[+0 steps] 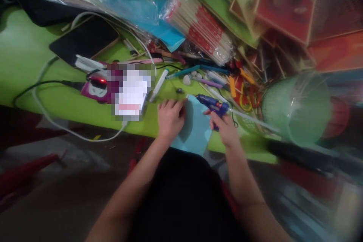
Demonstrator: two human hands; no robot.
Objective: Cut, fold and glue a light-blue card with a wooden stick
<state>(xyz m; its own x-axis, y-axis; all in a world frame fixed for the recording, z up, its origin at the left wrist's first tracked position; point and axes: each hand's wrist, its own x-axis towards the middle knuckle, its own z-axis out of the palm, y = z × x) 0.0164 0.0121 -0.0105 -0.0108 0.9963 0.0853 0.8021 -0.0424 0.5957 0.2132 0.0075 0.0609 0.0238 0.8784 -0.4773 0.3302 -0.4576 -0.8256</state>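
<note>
A blue glue gun (212,104) is in my right hand (225,126), whose fingers are wrapped round its handle. A long translucent glue stick (252,120) juts from the back of the gun, and its nozzle points left. Under both hands lies a light blue sheet of paper (197,132), reaching over the table's near edge. My left hand (171,119) presses on the sheet's left edge with curled fingers, its fingertips close to the upper left corner and the nozzle. Whether those fingers also pinch something small, I cannot make out.
Left of my hands are a lit phone (130,94) with a cable, a purple power strip (95,89) and a black tablet-like slab (85,39). A white marker (159,85), packed wooden sticks (198,26), scissors (246,100) and a green bin (297,107) surround the sheet.
</note>
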